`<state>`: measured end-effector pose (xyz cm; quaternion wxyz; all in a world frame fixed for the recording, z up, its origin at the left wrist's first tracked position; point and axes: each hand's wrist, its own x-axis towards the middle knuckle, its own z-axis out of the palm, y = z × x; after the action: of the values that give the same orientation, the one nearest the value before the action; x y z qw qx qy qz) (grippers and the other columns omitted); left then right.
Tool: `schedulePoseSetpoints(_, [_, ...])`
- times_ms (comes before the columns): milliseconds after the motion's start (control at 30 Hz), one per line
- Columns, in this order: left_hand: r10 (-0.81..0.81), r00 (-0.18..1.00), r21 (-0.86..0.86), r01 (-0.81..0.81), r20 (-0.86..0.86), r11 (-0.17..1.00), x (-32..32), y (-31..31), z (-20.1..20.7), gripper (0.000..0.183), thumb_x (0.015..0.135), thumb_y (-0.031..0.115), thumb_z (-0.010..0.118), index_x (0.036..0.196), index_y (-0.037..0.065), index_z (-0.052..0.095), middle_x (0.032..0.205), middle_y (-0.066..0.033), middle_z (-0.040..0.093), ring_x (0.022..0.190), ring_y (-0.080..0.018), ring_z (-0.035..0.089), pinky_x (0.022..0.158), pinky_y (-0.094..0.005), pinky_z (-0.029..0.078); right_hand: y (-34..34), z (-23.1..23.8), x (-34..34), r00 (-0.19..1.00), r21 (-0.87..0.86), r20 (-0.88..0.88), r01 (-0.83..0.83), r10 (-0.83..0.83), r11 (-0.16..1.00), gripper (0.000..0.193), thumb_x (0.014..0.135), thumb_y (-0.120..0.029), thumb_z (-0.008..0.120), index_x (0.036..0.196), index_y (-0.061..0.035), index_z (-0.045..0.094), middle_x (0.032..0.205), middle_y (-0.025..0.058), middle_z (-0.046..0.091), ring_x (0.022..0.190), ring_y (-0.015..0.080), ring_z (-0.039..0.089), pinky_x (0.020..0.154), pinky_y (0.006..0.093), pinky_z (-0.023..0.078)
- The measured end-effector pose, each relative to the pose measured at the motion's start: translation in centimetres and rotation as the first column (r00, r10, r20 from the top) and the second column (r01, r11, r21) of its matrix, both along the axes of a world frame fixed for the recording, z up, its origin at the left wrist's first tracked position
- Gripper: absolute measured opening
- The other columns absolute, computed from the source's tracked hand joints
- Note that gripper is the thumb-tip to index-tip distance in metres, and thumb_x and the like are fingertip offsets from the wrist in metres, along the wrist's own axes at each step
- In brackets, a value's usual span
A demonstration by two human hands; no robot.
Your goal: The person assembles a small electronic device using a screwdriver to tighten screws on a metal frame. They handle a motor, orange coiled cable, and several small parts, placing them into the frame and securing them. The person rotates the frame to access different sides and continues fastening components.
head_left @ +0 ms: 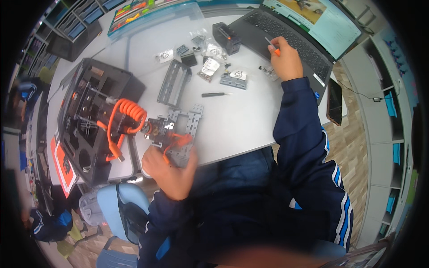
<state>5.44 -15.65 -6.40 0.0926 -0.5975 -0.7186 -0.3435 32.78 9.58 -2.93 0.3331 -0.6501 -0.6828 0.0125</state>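
Note:
My left hand (172, 172) is closed on the near edge of a grey perforated metal plate assembly (195, 117) at the table's front edge. Dark mechanical parts and a blurred orange piece (182, 140) sit on that assembly. Over the laptop's near left corner, my right hand (287, 61) pinches a small tool with an orange handle (277, 52) and a thin grey shaft; its tip is too small to make out. A slim dark screwdriver (213, 94) lies on the table between my hands. Beyond it rests a grey metal bracket (233, 81).
Left stands an open black case (129, 87) with an orange coiled cable (132, 109). A grey metal frame (174, 82), small parts bags (208, 69) and a black box (226, 38) lie farther back. The open laptop (286, 33) and a phone (334, 102) are right.

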Motion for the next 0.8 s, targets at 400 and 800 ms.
schedulePoseSetpoints(400, [0.057, 0.997, -0.018, -0.056, 0.058, 0.998, 0.2, -0.2, 0.4, 0.077, 0.067, 0.041, 0.082, 0.117, -0.007, 0.049, 0.107, -0.0208, 0.052, 0.102, -0.0373, 0.047, 0.089, -0.0463, 0.035, -6.3, 4.1, -6.1, 0.866, 0.230, -0.174, -0.428, 0.469, 0.874, 0.016, 0.088, -0.014, 0.069, 0.099, -0.0031, 0.068, 0.093, 0.0108, 0.072, 0.080, 0.0204, 0.069, 0.071, 0.0269, 0.051])
schedulePoseSetpoints(800, [0.041, 0.998, 0.051, -0.043, 0.041, 0.998, 0.2, 0.2, 0.0, 0.077, 0.060, 0.038, 0.085, 0.113, -0.005, 0.049, 0.102, -0.0194, 0.052, 0.101, -0.0392, 0.048, 0.086, -0.0481, 0.037, -15.9, 4.2, -16.1, 0.625, -0.119, -0.150, -0.781, 0.766, 0.613, 0.052, 0.073, -0.028, 0.081, 0.115, -0.0009, 0.063, 0.102, 0.0132, 0.064, 0.084, 0.0325, 0.065, 0.072, 0.0347, 0.052])
